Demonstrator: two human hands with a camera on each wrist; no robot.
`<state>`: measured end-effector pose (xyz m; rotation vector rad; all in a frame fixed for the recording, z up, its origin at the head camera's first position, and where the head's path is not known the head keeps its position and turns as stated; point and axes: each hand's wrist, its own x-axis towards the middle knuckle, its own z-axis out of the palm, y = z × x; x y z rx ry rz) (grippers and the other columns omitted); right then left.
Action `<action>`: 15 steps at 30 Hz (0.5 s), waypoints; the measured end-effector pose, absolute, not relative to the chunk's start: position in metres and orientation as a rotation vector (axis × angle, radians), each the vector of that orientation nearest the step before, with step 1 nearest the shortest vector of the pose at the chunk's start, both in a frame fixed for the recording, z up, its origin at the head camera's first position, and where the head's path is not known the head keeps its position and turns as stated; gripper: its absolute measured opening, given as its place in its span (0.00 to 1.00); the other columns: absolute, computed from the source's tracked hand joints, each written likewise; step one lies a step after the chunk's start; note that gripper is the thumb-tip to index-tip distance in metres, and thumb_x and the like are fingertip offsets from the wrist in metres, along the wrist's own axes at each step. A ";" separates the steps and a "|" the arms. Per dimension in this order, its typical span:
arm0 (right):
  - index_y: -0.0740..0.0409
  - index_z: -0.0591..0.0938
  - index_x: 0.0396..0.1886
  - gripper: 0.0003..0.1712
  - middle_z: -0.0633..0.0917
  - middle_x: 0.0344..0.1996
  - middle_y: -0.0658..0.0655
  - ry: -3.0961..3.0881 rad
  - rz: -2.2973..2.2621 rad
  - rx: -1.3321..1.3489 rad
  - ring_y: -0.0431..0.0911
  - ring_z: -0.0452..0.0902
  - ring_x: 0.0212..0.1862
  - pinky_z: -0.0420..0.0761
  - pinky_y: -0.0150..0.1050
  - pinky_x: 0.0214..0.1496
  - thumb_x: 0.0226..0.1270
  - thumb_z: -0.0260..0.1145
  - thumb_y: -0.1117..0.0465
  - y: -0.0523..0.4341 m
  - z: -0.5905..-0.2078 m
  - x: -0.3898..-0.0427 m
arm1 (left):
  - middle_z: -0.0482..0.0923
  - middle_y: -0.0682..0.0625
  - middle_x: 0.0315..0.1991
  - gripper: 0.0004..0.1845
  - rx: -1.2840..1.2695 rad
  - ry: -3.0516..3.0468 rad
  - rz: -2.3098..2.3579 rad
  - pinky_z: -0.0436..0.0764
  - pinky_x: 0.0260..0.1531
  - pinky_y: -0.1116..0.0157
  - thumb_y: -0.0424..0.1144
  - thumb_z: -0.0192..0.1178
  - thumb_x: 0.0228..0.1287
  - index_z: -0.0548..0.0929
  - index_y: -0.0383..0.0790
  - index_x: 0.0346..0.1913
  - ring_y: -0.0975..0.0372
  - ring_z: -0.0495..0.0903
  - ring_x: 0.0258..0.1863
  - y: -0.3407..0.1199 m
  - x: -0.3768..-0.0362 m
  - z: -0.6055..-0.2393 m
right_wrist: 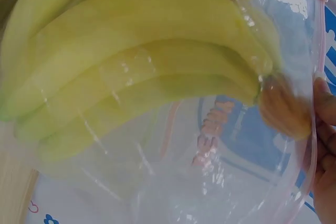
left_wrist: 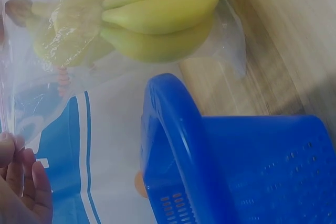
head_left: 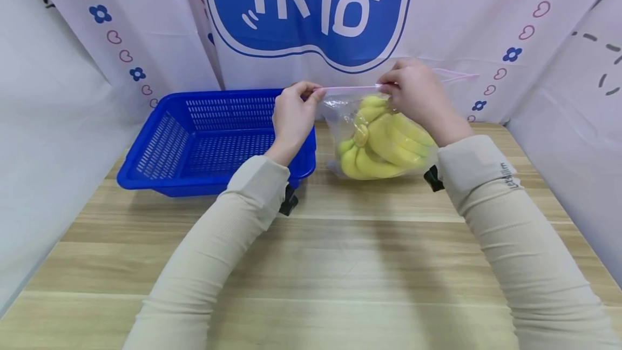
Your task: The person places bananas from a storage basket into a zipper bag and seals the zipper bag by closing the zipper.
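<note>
Both arms wear long, close-fitting beige sleeves of ribbed knit fabric, reaching to the wrists. The right sleeve carries small dark lettering near its cuff. A black strap clip shows under the left sleeve, another under the right.

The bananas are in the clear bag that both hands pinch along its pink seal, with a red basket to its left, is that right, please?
Not quite: the basket is blue, as the head view shows. The rest holds: the bananas sit in the clear bag, its pink seal pinched by the left hand and right hand.
</note>
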<state>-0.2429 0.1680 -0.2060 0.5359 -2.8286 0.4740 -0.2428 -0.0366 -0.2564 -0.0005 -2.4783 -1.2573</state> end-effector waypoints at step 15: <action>0.69 0.83 0.47 0.13 0.81 0.44 0.67 -2.743 0.470 0.486 0.60 0.72 0.50 0.72 0.53 0.55 0.67 0.59 0.68 0.193 -0.209 -0.239 | 0.86 0.52 0.40 0.14 0.012 -2.507 -1.253 0.70 0.28 0.69 0.51 0.58 0.65 0.87 0.48 0.44 0.63 0.80 0.34 -0.038 -0.241 -0.254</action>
